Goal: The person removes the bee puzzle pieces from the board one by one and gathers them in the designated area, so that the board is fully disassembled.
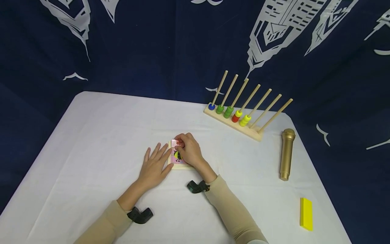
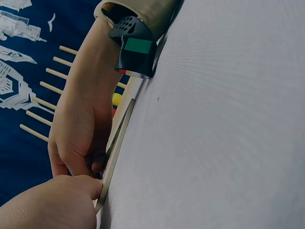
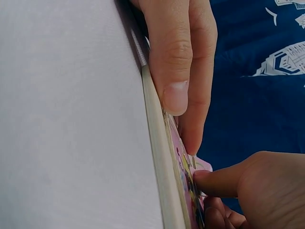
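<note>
A small puzzle board (image 1: 179, 167) with a pale wooden rim lies on the table, its pink picture (image 1: 177, 156) showing a yellow-and-black bee. My left hand (image 1: 154, 167) lies palm down with fingers spread; its fingertips rest along the board's left rim. Over the board's upper part, my right hand (image 1: 191, 150) pinches a pink puzzle piece (image 3: 204, 164) between thumb and fingers. That piece sticks up at a tilt from the picture in the right wrist view. My right hand hides the board's right side.
Behind, to the right, stands a wooden peg rack (image 1: 233, 124) with coloured beads on several upright rods. A gold microphone-shaped object (image 1: 287, 154) lies at the right, and a yellow block (image 1: 306, 214) nearer the front. A dark blue printed cloth (image 1: 137, 51) hangs behind the white table (image 1: 100, 135).
</note>
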